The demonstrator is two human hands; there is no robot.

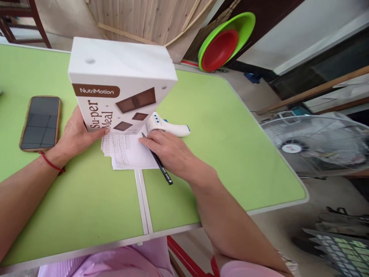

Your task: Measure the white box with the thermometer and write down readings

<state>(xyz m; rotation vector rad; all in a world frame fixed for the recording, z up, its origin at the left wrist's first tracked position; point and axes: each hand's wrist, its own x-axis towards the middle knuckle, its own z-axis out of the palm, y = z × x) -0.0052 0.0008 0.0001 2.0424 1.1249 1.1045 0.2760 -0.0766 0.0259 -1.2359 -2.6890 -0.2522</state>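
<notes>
My left hand (75, 132) grips the lower left edge of a white box (129, 92) printed "NutriMotion Su-per Meal", its thumb along the bottom of the front. Whether the box rests on the table or is lifted cannot be told. My right hand (170, 152) is closed on a black pen (163, 168), which slants beneath the fingers with its tip toward the box. Sheets of paper (127, 154) with handwritten lines lie below the box and partly under the right hand. Just beyond the right fingers is a white-and-blue handheld device (175, 129), like an infrared thermometer, partly hidden by the box.
A phone (40, 123) in a brown-edged case lies left on the green folding table (230, 154). A metal seam (141, 200) crosses the table. Off the right edge stands a fan (291, 148). Green (248, 25) and red basins (220, 50) lean behind the table.
</notes>
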